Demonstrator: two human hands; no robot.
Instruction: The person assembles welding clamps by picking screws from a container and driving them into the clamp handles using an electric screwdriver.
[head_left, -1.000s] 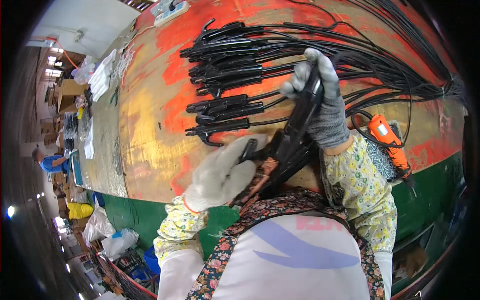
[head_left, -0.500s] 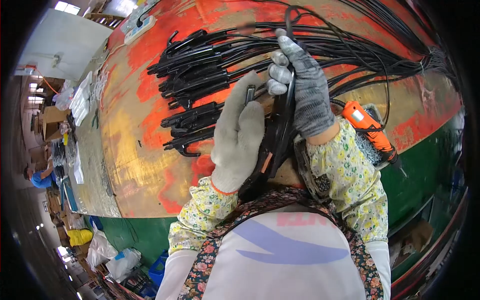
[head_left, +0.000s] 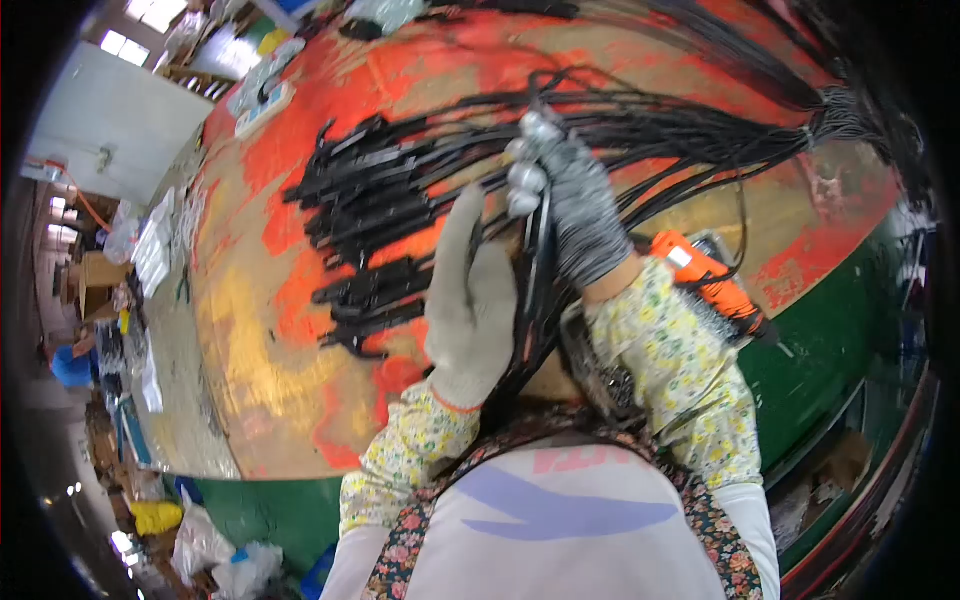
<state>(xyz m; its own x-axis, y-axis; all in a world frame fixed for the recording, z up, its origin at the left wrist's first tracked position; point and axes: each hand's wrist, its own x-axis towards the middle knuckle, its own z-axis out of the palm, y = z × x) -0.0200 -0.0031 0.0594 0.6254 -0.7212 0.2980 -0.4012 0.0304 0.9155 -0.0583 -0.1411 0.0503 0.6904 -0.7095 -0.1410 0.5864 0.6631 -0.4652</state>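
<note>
My left hand, in a pale cotton glove, lies along the left side of a long black plastic housing in front of my body. Its forefinger and thumb point upward around a dark piece at the housing's edge; the other fingers are hidden. In a grey striped glove, my right hand has its fingers curled round the black cable above the housing. To the left of my hands lies a bunch of similar black housings, their cables trailing right.
Cables run to a tied bundle at the upper right. An orange power screwdriver rests on a tray of screws beside my right forearm. A white power strip sits at the far left. Another person in blue is in the background.
My view has tilted and shifted, so the table sits lower and slightly left. My right hand has moved a little down the cable's side; both hands keep close to the black housing.
</note>
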